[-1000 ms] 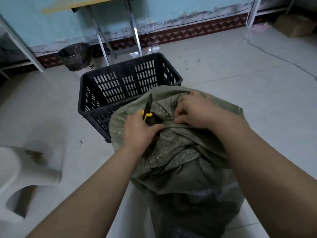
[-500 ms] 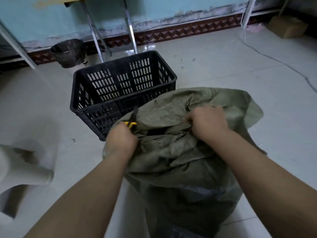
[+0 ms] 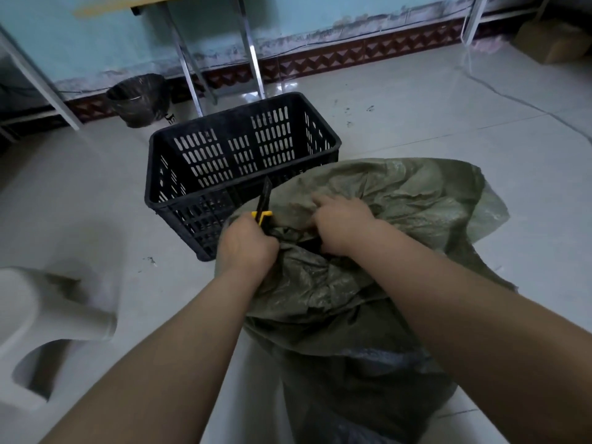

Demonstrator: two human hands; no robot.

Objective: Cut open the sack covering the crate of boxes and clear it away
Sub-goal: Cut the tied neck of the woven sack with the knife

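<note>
Green woven sack (image 3: pixel 384 251): stands on the floor tiles, against the near right corner of the black plastic crate (image 3: pixel 205 155). Its crumpled top is bunched up, and a loose flap spreads to the right. What it covers is hidden under the cloth.
Black plastic crate: open-topped, with slotted walls whose inner faces are in plain view. Its near right corner is hidden behind the sack.
Left hand (image 3: pixel 246 248): fingers curled tight round the handle of a utility knife (image 3: pixel 264 203), at the sack's top edge just beside the crate's near wall.
Utility knife: yellow at the grip, with the dark body pointing up and away across the crate's near wall. Whether its edge touches the cloth cannot be told.
Right hand (image 3: pixel 342 225): on top of the sack to the right of the knife, fingers bent into the cloth and gripping a fold.
Waste bin (image 3: pixel 137 100): dark-lined, beyond the crate's far left corner by the wall. Its contents cannot be made out.
Metal table legs (image 3: pixel 253 52): rise just behind the crate.
Cardboard box (image 3: pixel 551 40): far right of the crate, by the wall.
Cable (image 3: pixel 512 94): lies across the tiles well right of the crate.
White plastic stool (image 3: pixel 48 309): near left of the crate, well apart from it.
Writing: a small dark mark beside the bin, too blurred to read.
</note>
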